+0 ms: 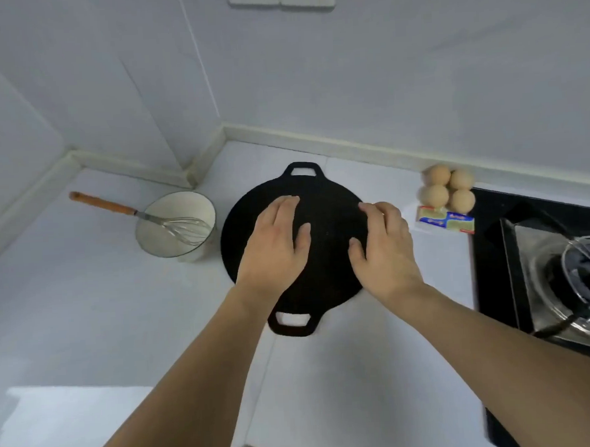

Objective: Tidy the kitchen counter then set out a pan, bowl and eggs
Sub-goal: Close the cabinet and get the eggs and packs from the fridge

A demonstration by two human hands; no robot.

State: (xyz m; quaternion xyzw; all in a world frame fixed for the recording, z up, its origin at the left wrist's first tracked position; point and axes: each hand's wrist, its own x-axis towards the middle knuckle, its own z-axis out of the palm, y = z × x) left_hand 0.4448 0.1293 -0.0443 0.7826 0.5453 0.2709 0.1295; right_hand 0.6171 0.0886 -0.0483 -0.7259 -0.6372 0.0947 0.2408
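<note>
Two bare forearms reach forward from the bottom edge over the white worktop (pixel 86 319). Both hands lie over the flat black pan (pixel 324 221), which sits on the worktop in the middle of the view, one loop handle toward the person and the other toward the wall. The left hand (pixel 274 245) covers the pan's left half, fingers straight and loose, gripping nothing. The right hand (pixel 384 249) is over the pan's right rim, fingers relaxed and slightly bent, thumb pointing inward, also holding nothing. Whether the palms press on the pan or hover just above it cannot be told. The bare black centre of the pan shows between the two hands.

To the right, a gas stove (pixel 562 270) is set in a black top. Left of the pan, just beside it, stands a white bowl (pixel 197 208) with a whisk (pixel 181 226) inside, its wooden handle leaning out over the rim to the left. Further back on the right, well apart from the right hand, four eggs (pixel 447 191) sit together, with a small blue and yellow pack (pixel 445 220) touching their near side.
</note>
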